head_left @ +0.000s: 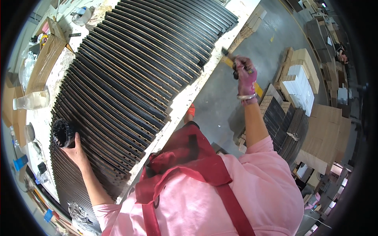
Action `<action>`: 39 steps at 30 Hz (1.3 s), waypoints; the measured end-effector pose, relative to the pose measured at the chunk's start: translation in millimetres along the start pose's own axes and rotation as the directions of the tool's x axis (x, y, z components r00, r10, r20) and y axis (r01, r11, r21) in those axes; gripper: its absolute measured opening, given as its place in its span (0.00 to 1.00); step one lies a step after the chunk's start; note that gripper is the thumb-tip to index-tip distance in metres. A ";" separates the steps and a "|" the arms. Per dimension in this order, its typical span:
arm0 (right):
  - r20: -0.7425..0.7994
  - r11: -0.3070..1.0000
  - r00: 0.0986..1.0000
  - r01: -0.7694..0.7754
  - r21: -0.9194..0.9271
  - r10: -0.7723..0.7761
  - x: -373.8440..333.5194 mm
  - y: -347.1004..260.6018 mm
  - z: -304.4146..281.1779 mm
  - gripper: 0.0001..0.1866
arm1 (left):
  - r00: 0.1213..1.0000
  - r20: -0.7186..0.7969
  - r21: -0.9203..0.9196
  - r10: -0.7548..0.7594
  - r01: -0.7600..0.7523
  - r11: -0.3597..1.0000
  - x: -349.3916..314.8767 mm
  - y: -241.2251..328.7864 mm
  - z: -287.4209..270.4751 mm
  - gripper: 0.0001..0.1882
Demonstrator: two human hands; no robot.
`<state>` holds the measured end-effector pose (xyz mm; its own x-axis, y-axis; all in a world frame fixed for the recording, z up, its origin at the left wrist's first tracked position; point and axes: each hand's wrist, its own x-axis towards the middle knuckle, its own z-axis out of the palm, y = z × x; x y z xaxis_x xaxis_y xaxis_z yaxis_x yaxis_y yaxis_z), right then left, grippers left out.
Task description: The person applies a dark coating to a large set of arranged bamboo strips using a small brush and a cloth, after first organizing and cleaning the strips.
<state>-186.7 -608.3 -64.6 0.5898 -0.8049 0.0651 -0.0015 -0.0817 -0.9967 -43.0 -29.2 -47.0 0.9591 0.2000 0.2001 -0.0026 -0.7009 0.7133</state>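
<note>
My bare left hand (77,152) is closed around a round tub (63,133) coated inside with black paint. The tub sits over the left ends of a long row of narrow black strips (130,74), laid side by side with pale edges showing between them. My right hand (246,74), in a stained pink glove, grips a small brush (227,53) with dark bristles. That brush is raised off the right edge of the paint-spattered white table (172,114), beyond the strips' right ends. A row of dark holes shows near the nearer strips' right ends.
An open cardboard box (49,59) with odds and ends and a clear jar (31,100) stand at the table's left. Crumpled film (76,212) lies low on the left. Stacked boards (301,80) and cardboard (325,131) stand on the grey floor (214,94) at right.
</note>
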 end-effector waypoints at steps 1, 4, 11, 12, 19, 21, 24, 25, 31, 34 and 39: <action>0.084 0.993 0.996 0.026 -0.113 -0.016 -16.7 -5.3 4.7 0.06 | 0.999 -0.033 0.023 0.026 -0.025 0.999 -0.4 -0.9 0.8 0.39; 0.186 0.985 0.981 -0.017 -0.171 0.049 -53.7 -21.3 17.8 0.06 | 0.999 -0.028 0.009 0.027 -0.027 1.000 1.0 -8.4 -0.3 0.38; 0.208 0.983 0.977 -0.003 -0.184 0.042 -67.2 -16.5 36.2 0.06 | 0.999 0.031 -0.044 -0.021 0.022 0.999 -1.0 8.7 1.8 0.38; 0.203 0.983 0.978 -0.004 -0.186 0.042 -65.4 -14.9 36.7 0.06 | 0.999 0.035 -0.046 -0.018 0.020 0.999 -1.3 8.1 1.9 0.38; 0.156 0.980 0.987 0.057 -0.189 -0.027 -59.4 -13.9 34.8 0.06 | 0.998 -0.023 0.024 -0.054 0.055 0.998 -3.7 11.8 4.6 0.35; 0.191 0.965 0.980 0.003 -0.261 0.048 -60.1 -23.8 40.7 0.05 | 0.997 -0.049 -0.025 0.052 -0.053 0.998 -2.5 4.0 5.0 0.35; 0.038 0.965 0.990 0.140 -0.221 -0.135 -48.2 -3.7 30.0 0.05 | 0.999 -0.020 0.028 0.049 -0.048 0.998 0.5 -2.2 3.0 0.34; 0.037 0.983 0.999 0.038 -0.182 -0.032 -48.0 -6.0 23.7 0.04 | 0.999 -0.006 -0.015 0.036 -0.036 0.999 -0.2 2.3 3.4 0.34; 0.166 0.973 0.984 0.093 -0.213 -0.058 -80.6 -14.2 24.9 0.06 | 1.000 0.008 -0.075 0.010 -0.009 0.997 -4.8 12.1 3.2 0.34; 0.177 0.976 0.984 0.075 -0.207 -0.038 -89.6 -13.9 29.4 0.07 | 1.000 0.026 -0.089 0.009 -0.006 0.996 -3.7 11.1 3.3 0.34; 0.151 0.975 0.988 0.069 -0.211 -0.037 -87.9 0.3 35.7 0.06 | 0.999 -0.004 -0.101 0.041 -0.041 0.994 -4.4 14.5 4.6 0.34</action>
<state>-209.7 -516.6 -72.4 0.7044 -0.7035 0.0942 -0.1314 -0.2596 -0.9567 -46.0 -43.4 -40.6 0.9571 0.1742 0.2315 -0.0703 -0.6355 0.7689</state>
